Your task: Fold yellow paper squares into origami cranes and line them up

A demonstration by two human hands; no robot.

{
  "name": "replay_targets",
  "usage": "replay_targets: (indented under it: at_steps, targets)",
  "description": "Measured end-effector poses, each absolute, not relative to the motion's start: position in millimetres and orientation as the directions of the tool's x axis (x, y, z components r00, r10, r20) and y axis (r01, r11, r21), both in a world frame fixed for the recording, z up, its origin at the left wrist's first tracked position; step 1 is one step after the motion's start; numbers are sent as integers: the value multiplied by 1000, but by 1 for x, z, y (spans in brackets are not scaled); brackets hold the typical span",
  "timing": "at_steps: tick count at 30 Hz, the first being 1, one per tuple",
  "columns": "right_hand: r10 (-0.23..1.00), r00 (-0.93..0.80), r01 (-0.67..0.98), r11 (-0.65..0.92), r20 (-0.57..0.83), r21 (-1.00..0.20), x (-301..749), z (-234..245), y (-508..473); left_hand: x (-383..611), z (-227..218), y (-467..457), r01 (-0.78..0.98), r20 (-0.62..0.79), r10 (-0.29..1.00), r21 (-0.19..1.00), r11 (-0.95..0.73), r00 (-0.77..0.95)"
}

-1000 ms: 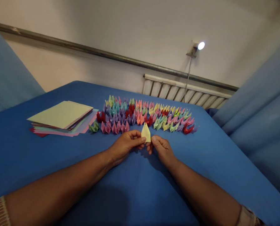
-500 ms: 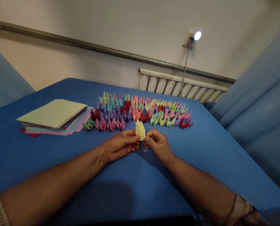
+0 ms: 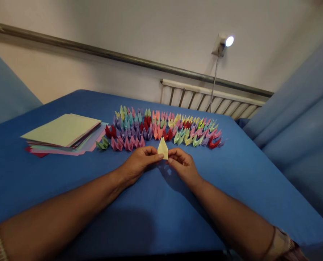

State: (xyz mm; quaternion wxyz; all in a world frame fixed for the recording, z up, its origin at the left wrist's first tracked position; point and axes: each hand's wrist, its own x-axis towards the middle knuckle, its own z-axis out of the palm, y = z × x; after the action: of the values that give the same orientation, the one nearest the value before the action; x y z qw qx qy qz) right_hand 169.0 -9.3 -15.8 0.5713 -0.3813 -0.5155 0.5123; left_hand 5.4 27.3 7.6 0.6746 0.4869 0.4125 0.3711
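Note:
Between my hands is a small folded piece of pale yellow paper point(image 3: 163, 148), its pointed end up and a flat face towards me. My left hand point(image 3: 141, 161) pinches its lower left part, thumb across the front. At the lower right edge, my right hand point(image 3: 185, 166) has thumb and fingertips closed on the paper. Just beyond stand many folded paper figures point(image 3: 129, 143) with pointed tips, in rows of pink, red, purple, green, yellow and blue.
A stack of coloured paper sheets point(image 3: 61, 129), pale yellow on top, lies to the left on the blue-covered table point(image 3: 161, 217). Behind are a wall pipe point(image 3: 118, 55), a radiator point(image 3: 188, 95) and a lit plug-in lamp point(image 3: 229, 41). A blue curtain point(image 3: 300, 127) hangs at the right.
The yellow folded paper has gone from showing several separated layers to showing one flat face with a single pointed top. Both hands still hold it in nearly the same place.

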Motion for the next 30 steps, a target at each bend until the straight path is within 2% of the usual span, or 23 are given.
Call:
replay_targets:
  at_steps: [3, 5, 10, 14, 22, 30]
  targets:
    - [989, -24, -206, 141, 149, -968, 169, -18, -5, 8, 8, 27, 4, -76, 950, 997, 79, 302]
    - [994, 9, -224, 108, 109, -969, 170, -19, -2, 10, 8, 25, 31, -22, 950, 999, 13, 311]
    - [992, -121, -445, -72, -20, -892, 177, -19, 1, 10, 13, 17, -46, -20, 916, 998, 42, 400]
    - [967, -248, -481, -179, -64, -858, 181, -19, 0, 10, 15, 15, -96, -18, 898, 993, 67, 441]
    - [964, -264, -466, -166, -42, -869, 183, -21, -1, 11, 16, 14, -90, 13, 899, 995, 30, 438]
    - [965, -260, -462, -139, -16, -876, 180, -23, -2, 13, 4, 19, -86, -14, 895, 995, 59, 446]
